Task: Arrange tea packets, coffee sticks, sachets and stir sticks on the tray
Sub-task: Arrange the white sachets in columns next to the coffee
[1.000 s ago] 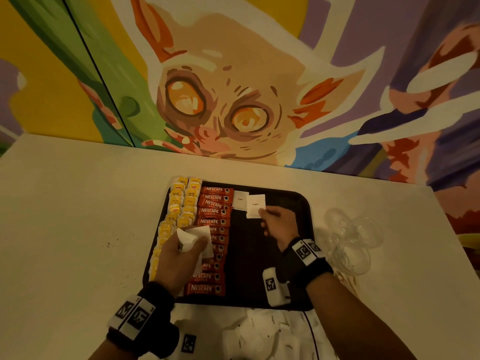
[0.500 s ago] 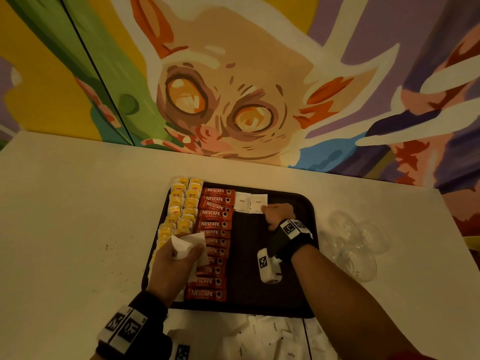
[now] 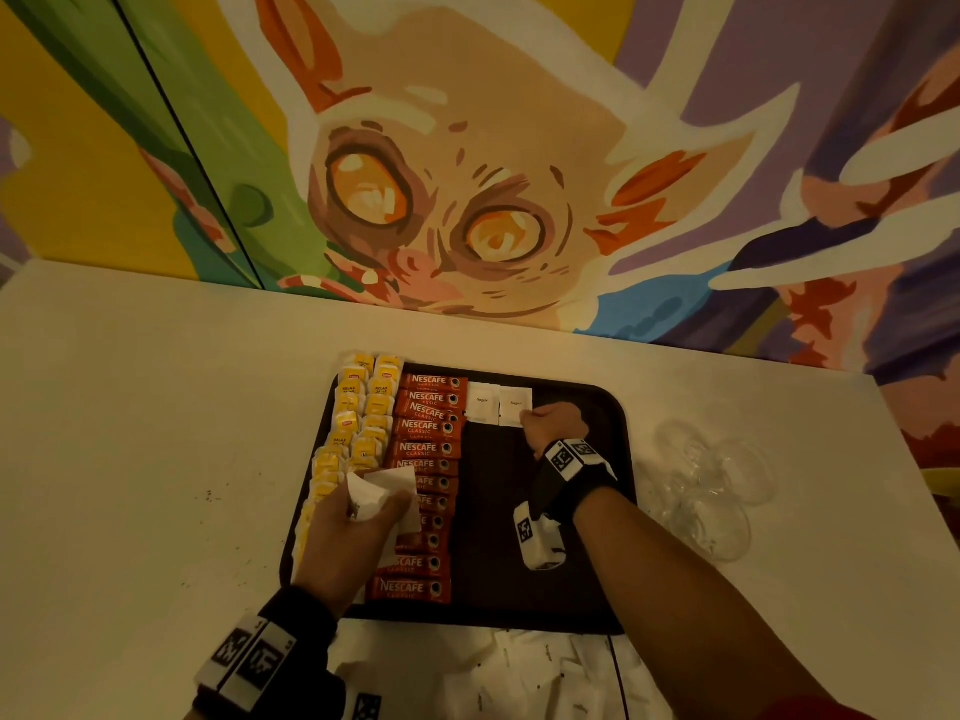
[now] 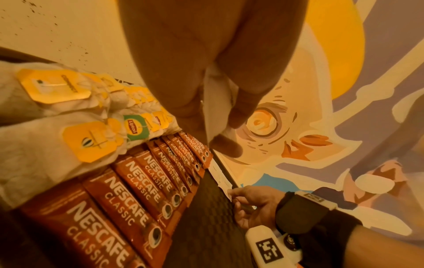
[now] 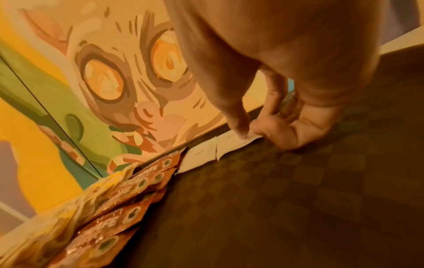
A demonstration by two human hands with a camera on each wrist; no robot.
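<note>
A black tray (image 3: pixel 571 589) holds two columns of yellow tea packets (image 3: pixel 358 407) at its left and a column of red coffee sticks (image 3: pixel 428 428) beside them. Two white sugar sachets lie side by side at the tray's back: the first sachet (image 3: pixel 482 402) and the second sachet (image 3: pixel 514 402). My right hand (image 3: pixel 525 420) pinches the second sachet (image 5: pixel 231 143) by its right corner between thumb and forefinger (image 5: pixel 241 127); the sachet lies flat on the tray. My left hand (image 3: pixel 363 522) hovers over the coffee sticks and grips a bunch of white sachets (image 4: pixel 215 94).
A loose pile of white sachets (image 3: pixel 519 667) lies on the table at the tray's near edge. Clear plastic cups (image 3: pixel 711 491) lie right of the tray. A painted wall (image 3: pixel 467 200) rises behind the table. The tray's right half (image 5: pixel 298 199) is bare.
My right hand has carried the second sachet toward the tray's back and set it down next to the first one. The left hand has barely moved.
</note>
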